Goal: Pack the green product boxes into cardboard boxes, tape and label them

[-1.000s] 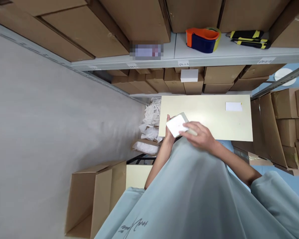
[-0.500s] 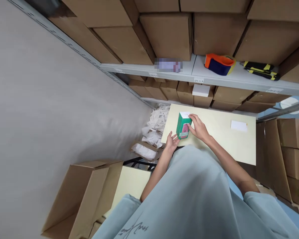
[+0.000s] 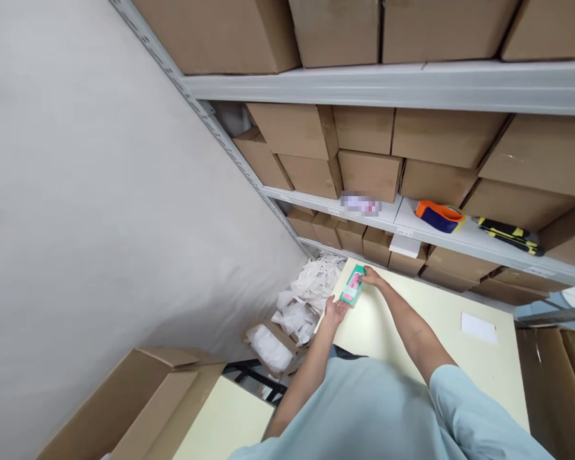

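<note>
head view: grip of both hands point(image 3: 354, 291) closed round green-pink box point(image 3: 352, 286) over pale tabletop point(image 3: 412, 319); shelving point(image 3: 345, 89) behind.

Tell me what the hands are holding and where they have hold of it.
A green and pink box: right hand at its far end, left hand at its near end.

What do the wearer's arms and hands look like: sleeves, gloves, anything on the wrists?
Left hand and right hand both ungloved, five-fingered human hands; no watch, band or cable visible at either wrist. Forearms uncovered. The plain pale blue fabric sleeve on the right ends near the elbow; the left cuff isn't clearly visible.
</note>
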A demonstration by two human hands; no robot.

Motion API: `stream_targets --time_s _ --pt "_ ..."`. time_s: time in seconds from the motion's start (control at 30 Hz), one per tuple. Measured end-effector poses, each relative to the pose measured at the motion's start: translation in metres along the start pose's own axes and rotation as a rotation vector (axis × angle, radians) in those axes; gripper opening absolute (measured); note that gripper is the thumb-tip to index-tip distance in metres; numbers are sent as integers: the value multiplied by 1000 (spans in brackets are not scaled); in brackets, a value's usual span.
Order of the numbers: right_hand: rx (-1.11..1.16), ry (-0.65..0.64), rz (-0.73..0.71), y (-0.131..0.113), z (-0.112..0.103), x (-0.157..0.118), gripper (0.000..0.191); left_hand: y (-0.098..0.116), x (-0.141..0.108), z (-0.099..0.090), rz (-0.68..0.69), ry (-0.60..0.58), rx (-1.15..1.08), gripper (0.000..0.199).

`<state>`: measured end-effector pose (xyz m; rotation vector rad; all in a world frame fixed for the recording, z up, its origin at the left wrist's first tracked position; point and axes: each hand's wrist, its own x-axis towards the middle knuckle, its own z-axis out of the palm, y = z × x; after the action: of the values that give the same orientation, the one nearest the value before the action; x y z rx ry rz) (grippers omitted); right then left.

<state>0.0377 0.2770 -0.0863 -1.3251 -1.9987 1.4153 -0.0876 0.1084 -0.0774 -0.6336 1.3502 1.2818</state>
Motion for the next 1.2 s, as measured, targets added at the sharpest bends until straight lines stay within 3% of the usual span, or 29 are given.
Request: stream_targets --time_s 0.17,0.3,0.43,0.57,0.73,0.83,0.9,1.0,1.1,1.2 --pt "113 -60 173 9 3 -15 70 -3 -8 -17 -28 -41 -29 38" --pt "192 -129 183 18 12 -56 91 -20 -26 -58 -55 -37 -90 35" --pt "350 -216 141 14 36 -97 116 -36 -47 -105 -53 2 -182 29" --pt "410 -306 78 -13 73 -126 124 -34 -66 -134 6 6 -279 21" --pt "354 -447 -60 -61 114 -150 117 -6 -84 -152 139 -85 -415 9" --pt "343 -513 -105 -88 144 -166 119 7 -96 -179 225 -137 -536 6" --pt "338 -584 -122 -107 174 -180 117 9 -105 -212 267 -147 -624 6" --pt "311 -776 -139 -135 241 -214 112 4 -119 -286 319 -116 -755 9" --pt "268 -1005 -120 -161 327 -266 106 -11 -136 -387 370 -16 -889 14" --pt "194 -1215 -72 -180 414 -335 97 -36 -158 -506 413 150 -1017 20"
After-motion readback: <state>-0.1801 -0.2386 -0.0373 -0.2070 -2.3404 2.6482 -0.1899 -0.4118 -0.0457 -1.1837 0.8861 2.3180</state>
